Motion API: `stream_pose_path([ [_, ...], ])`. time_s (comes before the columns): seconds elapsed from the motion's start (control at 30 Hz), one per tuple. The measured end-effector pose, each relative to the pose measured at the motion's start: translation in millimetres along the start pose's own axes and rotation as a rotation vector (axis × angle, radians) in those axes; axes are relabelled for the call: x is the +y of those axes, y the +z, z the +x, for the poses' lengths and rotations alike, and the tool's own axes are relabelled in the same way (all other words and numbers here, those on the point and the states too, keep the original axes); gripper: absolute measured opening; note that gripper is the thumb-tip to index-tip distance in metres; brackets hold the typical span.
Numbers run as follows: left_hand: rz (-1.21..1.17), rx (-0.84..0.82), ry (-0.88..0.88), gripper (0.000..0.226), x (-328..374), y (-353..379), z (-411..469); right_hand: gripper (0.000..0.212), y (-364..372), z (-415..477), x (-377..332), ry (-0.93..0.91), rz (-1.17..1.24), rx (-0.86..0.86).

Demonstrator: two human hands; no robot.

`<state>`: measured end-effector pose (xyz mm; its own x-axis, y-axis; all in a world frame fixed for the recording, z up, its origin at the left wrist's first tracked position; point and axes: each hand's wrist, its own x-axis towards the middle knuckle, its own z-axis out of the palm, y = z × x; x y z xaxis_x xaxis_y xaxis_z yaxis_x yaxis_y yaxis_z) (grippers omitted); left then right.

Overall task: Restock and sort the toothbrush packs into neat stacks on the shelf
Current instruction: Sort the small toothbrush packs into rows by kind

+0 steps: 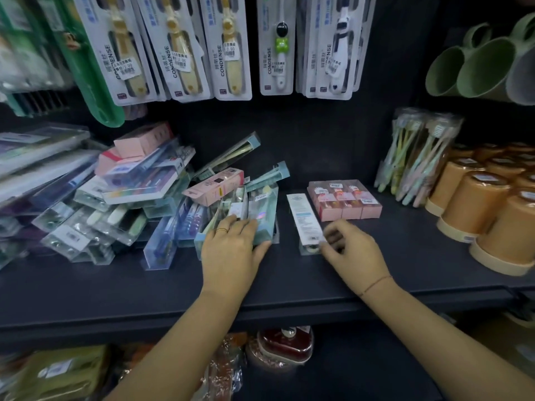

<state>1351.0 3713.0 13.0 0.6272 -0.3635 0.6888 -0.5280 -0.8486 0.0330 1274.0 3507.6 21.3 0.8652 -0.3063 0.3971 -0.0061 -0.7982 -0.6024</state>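
A loose heap of toothbrush packs [115,204] lay tumbled at the left of the dark shelf [289,290], clear, pink and teal cases crossing each other at all angles. Above it, carded brushes [179,53] hung in a row on the back wall. At the heap's right edge the left hand [231,250] rested on a teal pack [262,215], fingers laid nearly straight over its top and the thumb spread out along its near end. Just beside it, apart from the heap, a white pack [304,218] lay flat on the shelf, pointing front to back. The right hand [350,250], somewhat blurred, pinched that pack's near end between curled fingers and thumb. Behind the hand stood a row of pink boxes [344,201], touching side by side. Further right were bagged brushes [417,157] leaning upright, then upturned orange cups [492,215], with green mugs [474,68] hanging above them.
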Motion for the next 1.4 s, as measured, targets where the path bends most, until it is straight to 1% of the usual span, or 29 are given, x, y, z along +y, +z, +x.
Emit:
stream_pose_path([
  [0.03,-0.001,0.009,-0.004,0.045,0,-1,-1,0.02,-1,1,-1,0.065,0.066,0.008],
  [0.07,0.006,0.011,-0.01,0.045,1,-2,-1,0.031,-1,3,-4,0.112,0.09,-0.012],
  [0.13,0.029,0.009,-0.03,0.044,2,-2,-1,0.057,4,7,-8,0.14,-0.01,-0.105],
  [0.2,0.058,-0.002,-0.053,0.043,4,-3,1,0.073,15,11,-17,0.126,-0.177,-0.163],
  [0.23,0.076,-0.009,-0.061,0.044,5,-3,2,0.074,21,13,-21,0.114,-0.249,-0.169],
  [0.27,0.093,-0.012,-0.066,0.044,5,-3,3,0.072,26,15,-24,0.104,-0.294,-0.163],
  [0.3,0.104,-0.014,-0.069,0.044,6,-3,4,0.064,28,17,-26,0.102,-0.301,-0.144],
  [0.33,0.109,-0.014,-0.07,0.044,6,-3,4,0.053,28,19,-27,0.121,-0.251,-0.115],
  [0.37,0.11,-0.013,-0.071,0.043,5,-3,4,0.041,24,21,-28,0.165,-0.148,-0.085],
  [0.4,0.107,-0.009,-0.072,0.042,5,-3,4,0.029,18,22,-27,0.234,0.004,-0.066],
  [0.43,0.101,-0.003,-0.075,0.041,4,-2,4,0.02,12,23,-25,0.323,0.207,-0.054],
  [0.47,0.093,0.004,-0.081,0.04,4,-2,4,0.015,6,23,-23,0.43,0.433,-0.048],
  [0.5,0.084,0.011,-0.087,0.039,3,-1,4,0.015,0,22,-21,0.537,0.628,-0.047],
  [0.53,0.075,0.02,-0.09,0.038,3,-1,3,0.017,-6,21,-18,0.623,0.765,-0.042],
  [0.6,0.062,0.039,-0.092,0.037,2,0,3,0.023,-18,21,-11,0.712,0.865,0.003],
  [0.67,0.053,0.056,-0.096,0.037,2,0,3,0.028,-33,25,-6,0.71,0.85,0.091],
  [0.73,0.041,0.074,-0.099,0.039,3,0,3,0.033,-47,34,-4,0.649,0.774,0.18],
  [0.83,0.023,0.093,-0.1,0.04,4,0,3,0.037,-62,53,-6,0.594,0.625,0.242],
  [0.9,0.015,0.1,-0.102,0.041,5,-1,3,0.039,-68,61,-8,0.598,0.621,0.198],
  [0.97,0.013,0.102,-0.107,0.041,5,-1,3,0.039,-70,64,-9,0.577,0.605,0.068],
  [1.03,0.004,0.104,-0.111,0.041,5,-1,3,0.033,-68,59,-7,0.519,0.504,-0.063],
  [1.1,-0.008,0.104,-0.117,0.04,4,-1,3,0.025,-63,47,-5,0.503,0.453,-0.123],
  [1.13,-0.011,0.105,-0.118,0.04,4,0,3,0.024,-61,40,-3,0.512,0.484,-0.13],
  [1.23,-0.007,0.103,-0.114,0.04,3,0,3,0.028,-56,14,1,0.554,0.73,-0.21],
  [1.27,-0.006,0.101,-0.116,0.04,3,0,3,0.031,-53,7,0,0.538,0.747,-0.243],
  [1.33,-0.009,0.094,-0.117,0.041,3,0,4,0.036,-44,-2,-4,0.464,0.628,-0.265],
  [1.4,-0.013,0.086,-0.109,0.041,4,0,4,0.035,-33,0,-13,0.365,0.377,-0.23],
])
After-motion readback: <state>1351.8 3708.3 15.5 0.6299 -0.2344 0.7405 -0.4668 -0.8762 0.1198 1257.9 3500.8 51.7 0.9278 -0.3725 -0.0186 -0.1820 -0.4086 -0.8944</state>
